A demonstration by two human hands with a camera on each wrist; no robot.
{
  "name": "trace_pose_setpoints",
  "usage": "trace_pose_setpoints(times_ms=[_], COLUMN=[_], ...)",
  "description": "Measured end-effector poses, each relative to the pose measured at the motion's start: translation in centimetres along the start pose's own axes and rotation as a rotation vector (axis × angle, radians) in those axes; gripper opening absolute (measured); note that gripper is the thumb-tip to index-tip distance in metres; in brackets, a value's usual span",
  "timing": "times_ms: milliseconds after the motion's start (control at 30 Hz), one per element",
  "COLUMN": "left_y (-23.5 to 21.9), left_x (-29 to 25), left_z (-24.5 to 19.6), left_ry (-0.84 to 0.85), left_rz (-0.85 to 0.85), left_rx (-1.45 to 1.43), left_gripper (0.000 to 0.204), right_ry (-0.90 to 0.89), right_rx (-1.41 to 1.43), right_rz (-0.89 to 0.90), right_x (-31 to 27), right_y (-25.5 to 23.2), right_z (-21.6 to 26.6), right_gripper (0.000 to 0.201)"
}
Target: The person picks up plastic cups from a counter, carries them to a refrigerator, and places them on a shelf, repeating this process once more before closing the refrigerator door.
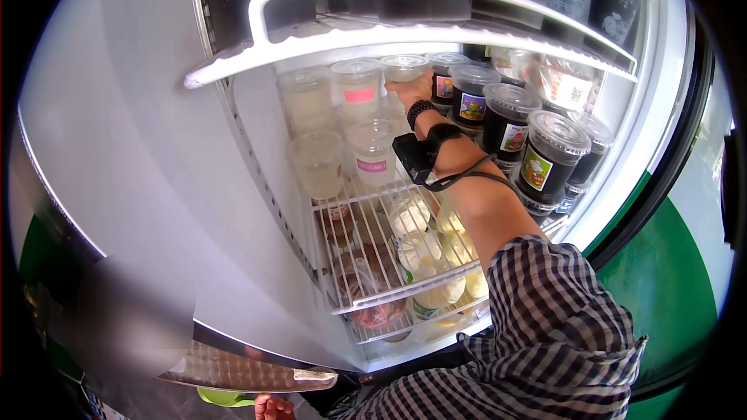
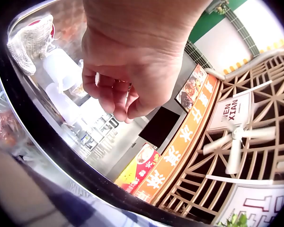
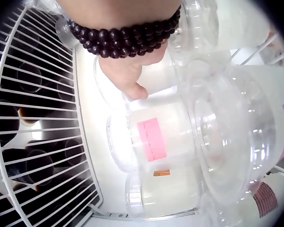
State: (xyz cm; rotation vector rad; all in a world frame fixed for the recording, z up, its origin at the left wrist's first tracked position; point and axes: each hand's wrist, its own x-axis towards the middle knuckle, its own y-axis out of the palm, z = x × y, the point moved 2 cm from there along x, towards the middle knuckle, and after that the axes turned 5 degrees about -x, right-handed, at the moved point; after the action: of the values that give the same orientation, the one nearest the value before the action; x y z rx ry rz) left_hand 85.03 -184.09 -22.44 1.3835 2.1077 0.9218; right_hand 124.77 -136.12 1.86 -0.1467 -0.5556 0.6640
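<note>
My right hand (image 1: pixel 412 89) reaches to the back of a fridge shelf and grips a clear lidded tub (image 1: pixel 404 64). In the right wrist view the thumb of the right hand (image 3: pixel 132 75) lies against this tub (image 3: pixel 158 78); the far fingers are partly hidden. Beside it stands a tub with a pink label (image 3: pixel 152 139), also seen in the head view (image 1: pixel 359 95). My left hand (image 1: pixel 274 407) hangs low outside the fridge. Its fingers are loosely curled around nothing in the left wrist view (image 2: pixel 128 71).
Dark tubs with picture labels (image 1: pixel 537 166) stand stacked at the right. Nearer pale tubs (image 1: pixel 317 165) stand at the left. A white wire shelf edge (image 1: pixel 420 37) crosses above the arm. Bagged food (image 1: pixel 420 253) lies on the racks below. The fridge's side (image 1: pixel 148 109) is at the left.
</note>
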Motion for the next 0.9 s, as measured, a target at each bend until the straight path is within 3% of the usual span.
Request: trace_pose_setpoints(times_ms=[300,500,600,633,667,700,733,800,867,900], left_y=[0.6,0.7,1.0,1.3,1.9,1.4,1.2,2.0,3.3,3.1], left_x=[-0.6,-0.5,-0.6,-0.5,0.2,0.8,1.4,2.2,3.1,3.6], left_z=[0.0,-0.1,-0.6,-1.0,-1.4,-1.2,-1.3,-1.7,-1.7,-1.2], left_ry=[0.018,-0.002,-0.014,-0.062,-0.051,-0.042,-0.037,-0.063,-0.098,-0.170], left_rz=[0.032,0.046,0.034,-0.062,-0.005,0.055,0.118,0.217,0.438,0.483], left_rx=[-0.026,-0.022,0.033,0.025,0.017,0.012,0.009,0.068,0.172,0.206], left_gripper=[0.019,0.019,0.018,0.012,0.013,0.013,0.014,0.013,0.012,0.011], right_ry=[0.021,-0.005,-0.003,0.000,0.008,0.022,0.072,0.227,-0.110,-0.126], right_rx=[-0.027,-0.041,-0.122,-0.037,0.052,0.144,0.346,0.368,0.830,0.832], right_rz=[0.029,0.200,0.095,0.201,0.311,0.416,0.434,0.560,0.594,0.603], right_x=[-0.9,-0.5,-1.1,-0.9,0.0,-1.9,-4.3,-10.8,-17.0,-21.0], right_y=[-0.7,-1.1,-1.8,-2.3,-2.7,-4.1,-6.1,-12.7,-17.6,-22.1], right_z=[0.5,0.2,-0.1,0.0,0.1,1.0,1.5,4.6,3.4,3.8], right_gripper=[0.097,0.108,0.094,0.085,0.076,0.068,0.046,0.039,0.025,0.021])
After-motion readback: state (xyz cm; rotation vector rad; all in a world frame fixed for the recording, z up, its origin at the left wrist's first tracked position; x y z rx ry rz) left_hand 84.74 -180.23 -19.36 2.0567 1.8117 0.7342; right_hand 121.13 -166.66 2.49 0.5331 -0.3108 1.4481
